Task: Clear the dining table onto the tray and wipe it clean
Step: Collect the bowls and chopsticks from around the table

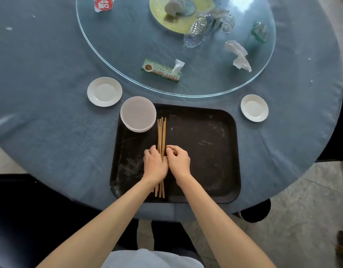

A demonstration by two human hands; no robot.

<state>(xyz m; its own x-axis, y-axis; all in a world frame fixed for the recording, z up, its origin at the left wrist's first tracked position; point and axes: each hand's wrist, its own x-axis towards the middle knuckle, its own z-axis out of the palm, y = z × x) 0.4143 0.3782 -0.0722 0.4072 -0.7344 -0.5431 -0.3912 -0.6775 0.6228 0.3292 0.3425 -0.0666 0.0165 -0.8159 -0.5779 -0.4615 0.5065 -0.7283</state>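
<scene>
A black tray [205,151] lies on the blue-clothed round table [51,122] in front of me. A bundle of several wooden chopsticks [161,130] lies lengthwise on the tray's left half. My left hand [154,165] and my right hand [178,161] press against the bundle from either side, fingers curled on the sticks. Stacked white bowls [138,113] sit at the tray's far left corner. Two small white saucers rest on the cloth, one to the left [104,91] and one to the right [254,108].
A glass turntable [116,55] carries a tissue pack [161,71], crumpled plastic bottles [195,31], crumpled wrap [238,55], a green plate [178,14] with a grey cloth [176,5], and a red-and-white wrapper [103,4]. Dark chairs stand at left and right.
</scene>
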